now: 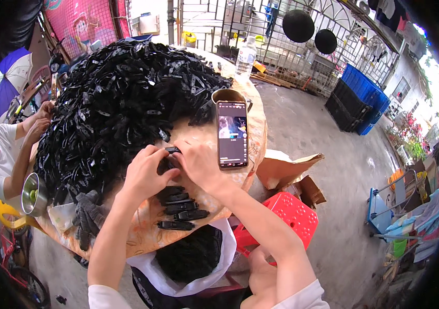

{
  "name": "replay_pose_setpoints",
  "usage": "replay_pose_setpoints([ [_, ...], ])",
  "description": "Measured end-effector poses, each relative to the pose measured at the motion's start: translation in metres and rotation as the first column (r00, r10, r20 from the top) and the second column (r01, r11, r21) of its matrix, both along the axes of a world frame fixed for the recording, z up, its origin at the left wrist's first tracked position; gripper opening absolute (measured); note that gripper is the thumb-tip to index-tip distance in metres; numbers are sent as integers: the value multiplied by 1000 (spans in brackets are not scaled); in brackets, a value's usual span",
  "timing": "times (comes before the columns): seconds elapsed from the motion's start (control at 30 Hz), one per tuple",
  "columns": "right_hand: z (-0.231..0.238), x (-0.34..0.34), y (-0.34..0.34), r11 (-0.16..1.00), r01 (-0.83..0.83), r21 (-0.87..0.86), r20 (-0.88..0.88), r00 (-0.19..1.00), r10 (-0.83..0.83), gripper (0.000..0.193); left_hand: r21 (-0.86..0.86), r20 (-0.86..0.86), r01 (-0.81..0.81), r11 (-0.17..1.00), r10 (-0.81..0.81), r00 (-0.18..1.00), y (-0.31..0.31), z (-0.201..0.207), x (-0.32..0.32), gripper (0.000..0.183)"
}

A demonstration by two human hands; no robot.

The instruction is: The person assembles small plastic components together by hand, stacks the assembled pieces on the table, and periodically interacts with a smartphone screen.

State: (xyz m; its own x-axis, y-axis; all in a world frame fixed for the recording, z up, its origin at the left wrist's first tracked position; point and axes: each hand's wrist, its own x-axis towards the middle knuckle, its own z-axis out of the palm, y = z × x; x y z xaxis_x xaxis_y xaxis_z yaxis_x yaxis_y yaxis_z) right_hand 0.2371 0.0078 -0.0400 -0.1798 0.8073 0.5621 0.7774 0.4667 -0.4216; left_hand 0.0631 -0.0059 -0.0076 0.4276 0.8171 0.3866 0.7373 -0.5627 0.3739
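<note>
Inventory, L to R, as I read it from the head cam.

1. Co-worker, far L edge: white sleeve, hands at the rim of the pile. Not mine.
2. Steel cup, L corner of worktop, something green inside; can't tell what.
3. Big heap of small black plastic clip-like parts, covers most of the round cloth-covered worktop.
4. Dark grey knit glove, lying near the L front edge of the heap.
5. My left hand: grip closed, fingers curled onto the small black plastic piece.
6. Same piece sits between both hands, over the bare patch of worktop in front of the heap. My read: mid-assembly, two bits being pressed or snapped together. Next move calls for firm, squared-up thumb pressure, I judge.
7. Row of finished-looking black pieces, lined up just below my hands.
8. White bag of black parts, under the worktop's front edge.
9. My right hand: grip closed on the same piece, thumb on top.
10. Black smartphone, propped upright, screen lit.
11. Red plastic stool, R of worktop.

Hard to make out: the piece's joint is hidden by fingers; bag contents are a dark blur; the rim is bent by the lens.
</note>
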Motion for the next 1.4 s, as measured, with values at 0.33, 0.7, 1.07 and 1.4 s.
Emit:
replay_pose_setpoints([
  [0.33,-6,7,-5,993,-109,-48,-112,988,103,22,-6,45,-45,999,45,998,14,-6,-10,42],
  [0.7,-7,20,-12,947,-321,-16,-107,942,318,27,62,8,-120,991,120,993,12,-1,-14,46],
  [1.07,-9,18,-9,931,-353,86,-85,929,360,25,-43,165,284,958,-273,948,14,-1,-5,36],
  [1.4,-8,13,-22,932,-326,159,-42,941,337,28,-44,122,233,971,-226,966,14,-1,-8,32],
])
